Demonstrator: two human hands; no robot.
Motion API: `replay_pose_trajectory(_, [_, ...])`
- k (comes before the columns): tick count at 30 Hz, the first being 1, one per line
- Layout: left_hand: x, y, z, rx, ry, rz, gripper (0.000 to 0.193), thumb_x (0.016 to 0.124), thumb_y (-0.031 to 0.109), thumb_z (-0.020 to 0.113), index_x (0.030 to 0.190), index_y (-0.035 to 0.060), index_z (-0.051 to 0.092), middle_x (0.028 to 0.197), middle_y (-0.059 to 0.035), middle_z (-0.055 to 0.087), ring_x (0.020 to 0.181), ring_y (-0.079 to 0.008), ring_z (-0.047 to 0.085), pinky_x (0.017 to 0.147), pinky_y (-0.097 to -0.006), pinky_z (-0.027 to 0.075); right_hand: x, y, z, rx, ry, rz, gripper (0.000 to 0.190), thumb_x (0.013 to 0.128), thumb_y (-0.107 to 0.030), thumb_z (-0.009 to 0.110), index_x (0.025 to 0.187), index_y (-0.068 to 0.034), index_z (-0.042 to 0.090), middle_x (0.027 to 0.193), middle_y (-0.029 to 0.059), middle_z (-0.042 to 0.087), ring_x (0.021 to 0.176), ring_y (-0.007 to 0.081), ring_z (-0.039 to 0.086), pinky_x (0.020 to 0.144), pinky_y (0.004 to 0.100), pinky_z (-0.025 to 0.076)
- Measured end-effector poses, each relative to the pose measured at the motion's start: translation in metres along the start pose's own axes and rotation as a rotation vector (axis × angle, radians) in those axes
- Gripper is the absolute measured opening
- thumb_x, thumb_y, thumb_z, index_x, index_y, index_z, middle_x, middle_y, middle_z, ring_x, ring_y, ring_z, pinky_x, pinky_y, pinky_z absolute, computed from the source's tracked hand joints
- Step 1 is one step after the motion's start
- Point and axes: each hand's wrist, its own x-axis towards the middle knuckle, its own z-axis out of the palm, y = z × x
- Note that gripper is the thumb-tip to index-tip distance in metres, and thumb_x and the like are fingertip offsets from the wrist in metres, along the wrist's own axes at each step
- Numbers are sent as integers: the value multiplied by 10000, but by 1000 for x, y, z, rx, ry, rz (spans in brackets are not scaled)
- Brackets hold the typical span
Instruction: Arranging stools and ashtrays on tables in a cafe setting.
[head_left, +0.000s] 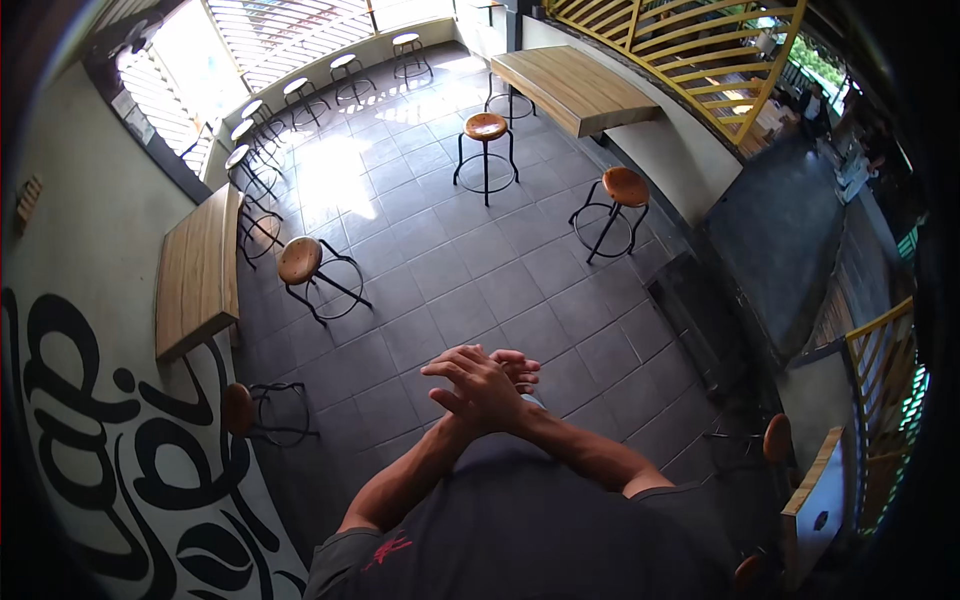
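Note:
Both bare hands are held out before the body, crossed at the wrists. My right hand (477, 386) lies over the other, back up, fingers spread and pointing left, thumb apart. Beneath it is my left hand (519, 368), mostly hidden; its fingers show pointing right. Neither hand shows an object in it, though the left palm is covered. The hands touch one another above the grey tiled floor (480, 292). A dark T-shirt (547, 525) with a small red mark fills the bottom of the view.
Round wooden stools with black metal legs stand around: one at left (301, 261), one ahead (485, 127), one at right (625, 187). Wooden counters jut from the left wall (196, 277) and the right wall (577, 82). More stools line the bright windows. People are visible beyond the yellow railing (697, 60).

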Motion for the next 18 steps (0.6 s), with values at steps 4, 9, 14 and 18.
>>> replay_pose_trajectory(4, [50,37,-44,-10,-75,2,552,1020,490,292,1341,65,438,1294,-116,526,1113,-219,544,937,-393,449,54,53,-3,89,79,13,372,949,-421,548,1077,-82,630,1059,112,650,1008,282,630,920,458,465])
replay_pose_trajectory(9, [120,99,-109,66,-173,76,526,1029,447,336,1389,69,403,1298,-83,514,1125,-197,527,944,-379,433,144,142,-1,139,-7,-57,317,935,-370,583,1041,-75,632,1009,111,660,981,280,635,898,433,481])
replay_pose_trajectory(14, [192,205,-144,117,48,177,579,1011,512,288,1345,63,436,1300,-124,518,1125,-232,540,956,-402,441,276,215,-6,244,-84,-210,300,915,-347,605,1027,-70,631,982,107,642,960,278,621,867,431,486])
replay_pose_trajectory(18, [224,268,-169,-139,317,328,672,994,592,206,1263,49,495,1285,-192,539,1103,-288,572,951,-435,469,343,250,14,294,-170,-331,327,922,-376,597,1039,-73,627,988,100,632,948,266,610,857,411,490])
